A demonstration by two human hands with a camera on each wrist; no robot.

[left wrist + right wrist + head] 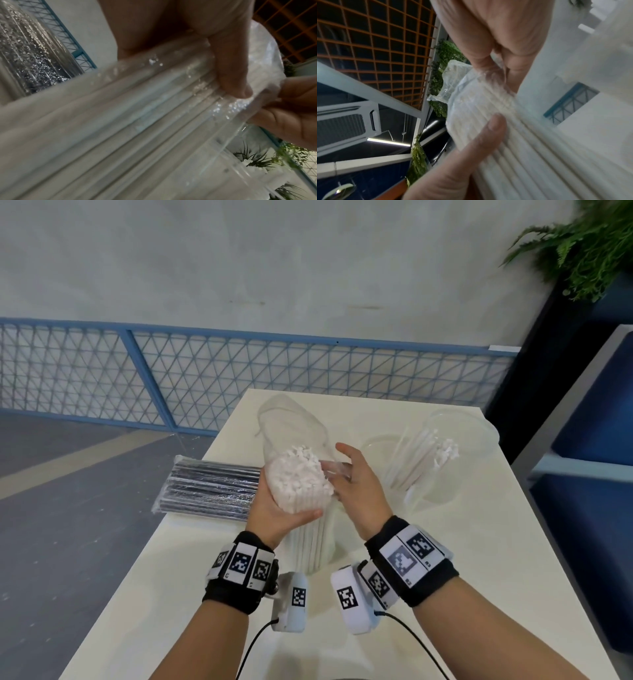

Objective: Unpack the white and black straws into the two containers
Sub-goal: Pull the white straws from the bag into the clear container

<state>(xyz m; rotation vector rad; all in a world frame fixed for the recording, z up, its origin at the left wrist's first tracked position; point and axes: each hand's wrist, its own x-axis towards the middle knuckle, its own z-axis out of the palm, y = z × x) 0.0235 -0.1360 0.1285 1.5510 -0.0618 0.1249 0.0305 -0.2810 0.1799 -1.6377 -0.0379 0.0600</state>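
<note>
A pack of white straws (301, 484) in a clear plastic wrapper (291, 419) stands upright on the table. My left hand (284, 508) grips it from the left, the thumb (231, 74) lying across the wrapped straws (137, 115). From the right, my right hand (356, 484) pinches the loose wrapper (453, 75), with its thumb (494, 125) against the straws (530, 155). A sealed pack of black straws (212, 491) lies flat on the left. The clear container (479, 440) at right holds several white straws (431, 460). A second clear container (376, 440) shows behind my right hand.
The white table (445, 577) is narrow, with its left edge close to the black pack. A blue mesh fence (137, 371) runs behind it. A plant (589, 244) and a blue and white unit (599, 508) stand to the right.
</note>
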